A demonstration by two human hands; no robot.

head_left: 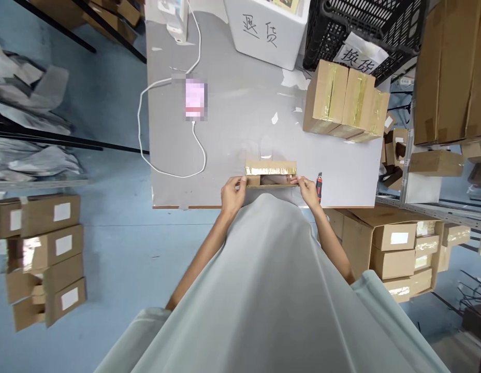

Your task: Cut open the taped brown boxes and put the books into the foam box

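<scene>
A small cardboard box (pixel 252 180) stands at the near edge of the table, a strip of shiny tape across its top. Its near side is partly open, with a dark gap in the middle; what lies inside is unclear. My left hand (pixel 233 196) grips the box's left end, thumb and fingers closed on the cardboard. At the right end, my right hand (pixel 308 191) pinches the edge of the box near the opening. Just right of that hand lies a red and black utility knife (pixel 319 187).
Three taped cardboard boxes (pixel 329 101) stand in a row on the grey table (pixel 240 114). Behind them are a black crate (pixel 321 39) and a white bin (pixel 265 33). A phone (pixel 195 98) with a white cable (pixel 204 155) lies left. Stacked boxes (pixel 393 264) flank the table.
</scene>
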